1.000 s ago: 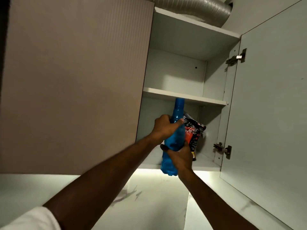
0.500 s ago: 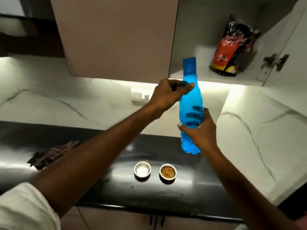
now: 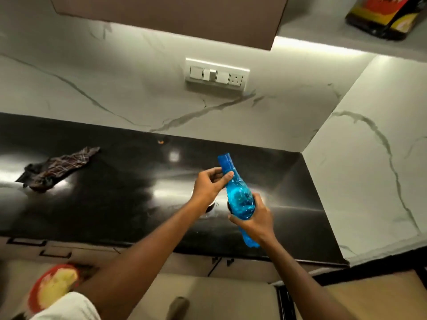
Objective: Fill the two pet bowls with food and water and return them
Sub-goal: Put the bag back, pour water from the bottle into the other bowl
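Both hands hold a blue bottle (image 3: 240, 199) above the black counter (image 3: 115, 192); the bottle is tilted, with its capped top pointing toward 11 o'clock and its bottom toward 5 o'clock. The left hand (image 3: 208, 185) grasps the neck just under the cap, the thumb lying across the front of the neck and the fingers curled behind it; the right hand (image 3: 256, 218) grasps the lower body of the bottle from below, its fingers wrapped round the wide part.

Of the two pet bowls only a small piece is seen: a bowl (image 3: 212, 203) shows a little of its rim just under the left wrist, and it stands on the counter; a dark edge at 9 o'clock of the bottle's body may be the second bowl, but I cannot tell (the bottle and the hands cover this place). What is inside the bowls is hidden.

On the counter, far toward 9 o'clock from the hands, lies a crumpled checked cloth (image 3: 57, 167). On the marble wall (image 3: 115, 95) at 12 o'clock from the bottle there is a white switch panel (image 3: 217, 73); above it hangs a brown cabinet door (image 3: 173, 17). In the upper right corner, at 1 o'clock, a dark food bag (image 3: 383, 17) with red and yellow print lies on a white shelf (image 3: 323, 31). A white sleeve (image 3: 67, 308) is on the left arm at 7 o'clock.
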